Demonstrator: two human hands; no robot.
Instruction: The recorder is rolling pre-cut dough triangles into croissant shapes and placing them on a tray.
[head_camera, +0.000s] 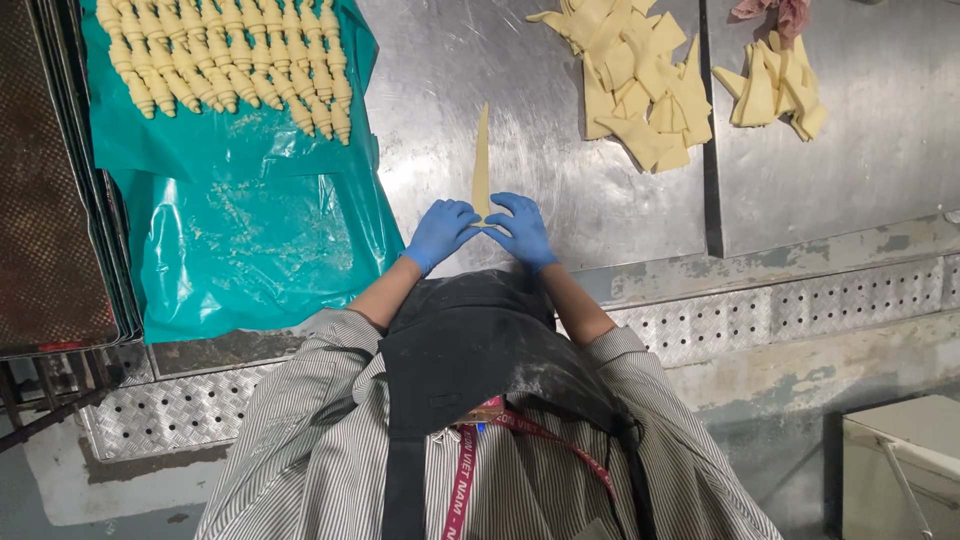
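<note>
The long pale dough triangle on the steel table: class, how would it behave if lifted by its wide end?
The long pale dough triangle looks thin and flat, so it would probably droop and stretch. Its narrow tip seems likely to tear. It looks light.

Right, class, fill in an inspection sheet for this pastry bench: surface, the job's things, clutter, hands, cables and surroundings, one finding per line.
Surface: steel bench, scuffed and dull, with a seam on the right.
Job's things: one long dough triangle, narrow tip pointing away, wide end under the fingertips.
Clutter: heap of cut dough triangles; smaller pile; rolled croissants in rows on a teal plastic sheet; crumpled pinkish cloth.
Hands: left hand and right hand in blue gloves, both touching the triangle's wide end.
Cables: nothing seen.
Surroundings: stacked baking trays at left; pale box low right; chequer-plate ledge.
</note>
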